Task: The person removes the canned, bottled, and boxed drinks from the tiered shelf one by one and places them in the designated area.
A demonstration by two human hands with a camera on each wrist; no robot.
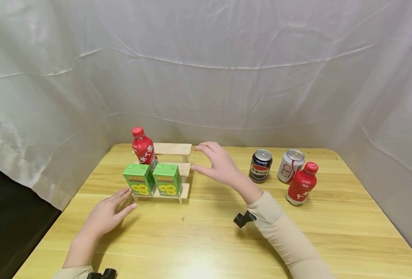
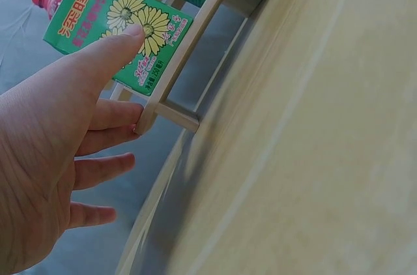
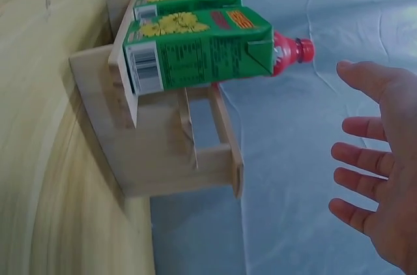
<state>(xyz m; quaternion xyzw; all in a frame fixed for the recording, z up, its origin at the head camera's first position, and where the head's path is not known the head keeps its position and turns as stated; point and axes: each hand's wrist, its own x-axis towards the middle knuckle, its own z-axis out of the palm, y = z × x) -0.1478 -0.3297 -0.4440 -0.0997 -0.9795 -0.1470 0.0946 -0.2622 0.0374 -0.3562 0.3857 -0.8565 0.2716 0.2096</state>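
Observation:
Two green drink cartons [image 1: 139,180] with yellow flowers stand side by side on the lowest step of a small wooden tiered rack [image 1: 172,148]. Behind them on the rack is a red bottle [image 1: 144,147], its lower part hidden by the cartons. My left hand [image 1: 104,212] is at the rack's left front end, fingertips right at the step's edge beside the left carton [image 2: 124,30]. To the right of the rack my right hand [image 1: 219,163] hovers, fingers spread and slightly bent with nothing between them; in the right wrist view that hand [image 3: 391,151] is apart from the cartons.
On the right side of the wooden table [image 1: 206,240] stand a dark blue can [image 1: 260,166], a white can [image 1: 291,166] and another red bottle [image 1: 301,183]. A pale curtain [image 1: 226,77] hangs behind and along the sides.

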